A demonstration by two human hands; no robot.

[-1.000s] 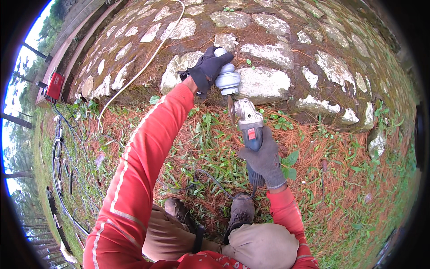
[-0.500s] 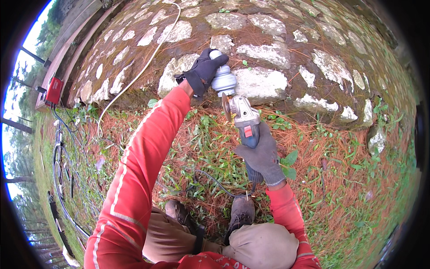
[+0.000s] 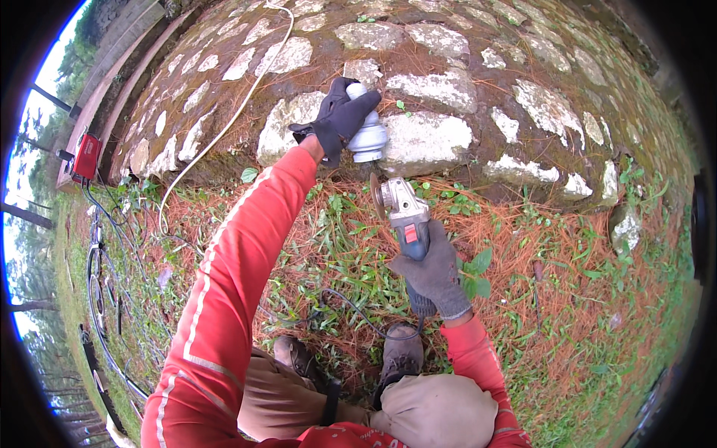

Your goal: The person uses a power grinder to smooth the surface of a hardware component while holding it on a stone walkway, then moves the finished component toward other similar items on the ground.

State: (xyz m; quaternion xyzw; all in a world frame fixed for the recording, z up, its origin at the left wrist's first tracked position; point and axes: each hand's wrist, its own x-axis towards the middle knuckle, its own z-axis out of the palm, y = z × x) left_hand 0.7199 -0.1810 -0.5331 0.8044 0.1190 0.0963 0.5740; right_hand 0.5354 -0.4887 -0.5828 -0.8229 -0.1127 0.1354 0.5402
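Note:
My left hand [image 3: 342,119], in a dark glove, is closed round a light grey, turned-looking metal piece [image 3: 368,140] with rounded bulges. The piece rests against the pale stones at the foot of the wall. In a grey glove, my right hand [image 3: 437,272] grips the body of an angle grinder [image 3: 408,209] with a silver head and a dark blue handle. Its worn brown disc [image 3: 376,196] stands just below the lower end of the metal piece, with a small gap between them. The palm side of both hands is hidden.
A stone wall [image 3: 433,89] with mossy joints slopes up ahead. A pale cable [image 3: 231,123] runs down it at left, near a red box-shaped machine [image 3: 88,157]. Dark cables [image 3: 93,276] lie on the grass at left. The grinder's cord [image 3: 366,321] loops close to my boots [image 3: 402,349].
The grinder has dropped slightly toward me, so its disc has come away from the metal piece. My left hand has shifted and turned a little over the piece, covering more of it.

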